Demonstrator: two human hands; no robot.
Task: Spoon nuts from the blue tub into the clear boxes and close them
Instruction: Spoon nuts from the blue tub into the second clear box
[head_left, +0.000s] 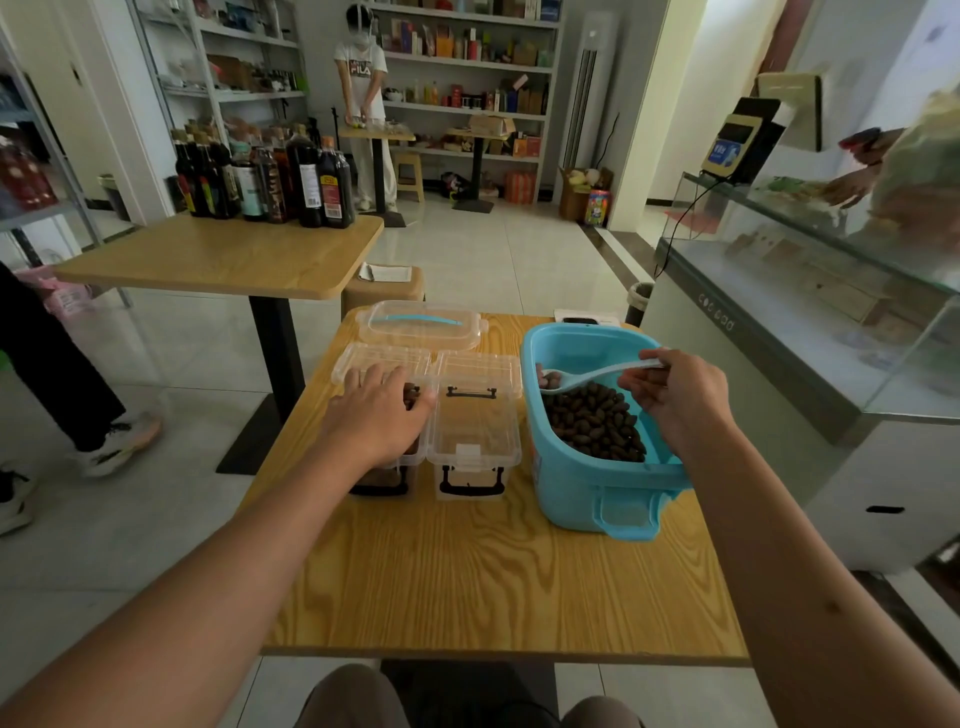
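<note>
With the left hand (382, 410) spread flat over the left clear box (387, 467) and the right hand (675, 395) pinching the spoon (576, 378), seemingly loaded, above the blue tub (597, 483), nuts (592, 426) risked spilling if it tilted crossing over.

Wooden surface (483, 582) with boxes and a tub

In the frame's centre stand two open clear boxes (475, 431) side by side, a closed clear box (422, 325) above them, and the blue tub (597, 447) at right.
</note>
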